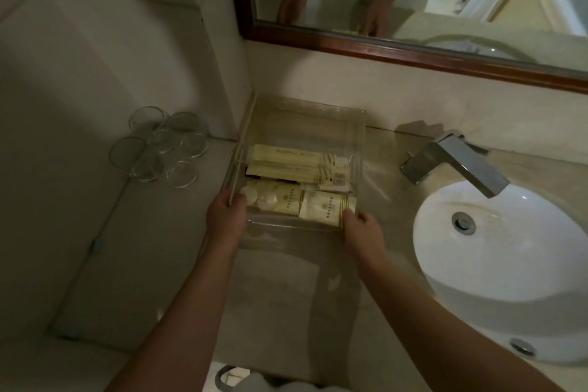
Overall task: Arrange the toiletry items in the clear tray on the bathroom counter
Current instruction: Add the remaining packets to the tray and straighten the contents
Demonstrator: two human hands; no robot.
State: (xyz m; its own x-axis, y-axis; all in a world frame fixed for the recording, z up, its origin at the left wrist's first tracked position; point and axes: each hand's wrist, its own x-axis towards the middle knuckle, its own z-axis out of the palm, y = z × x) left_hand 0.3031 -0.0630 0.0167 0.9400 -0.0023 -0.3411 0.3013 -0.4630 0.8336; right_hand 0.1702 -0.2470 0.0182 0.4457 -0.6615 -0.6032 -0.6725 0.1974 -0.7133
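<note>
A clear tray [318,118] stands on the beige bathroom counter [385,175], against the wall corner under the mirror. Inside lie cream toiletry packets: long flat sachets [296,162] toward the back, two square packets [321,207] in front and round white items [254,196] at the front left. My left hand [224,216] grips the tray's near left corner, thumb over the rim. My right hand [362,229] grips the near right corner, thumb inside on a packet.
Several upturned clear glasses [162,150] stand in a cluster on the left ledge. A chrome faucet [458,166] reaches over the white basin [502,267] on the right. A wood-framed mirror [413,3] hangs above, showing my arms.
</note>
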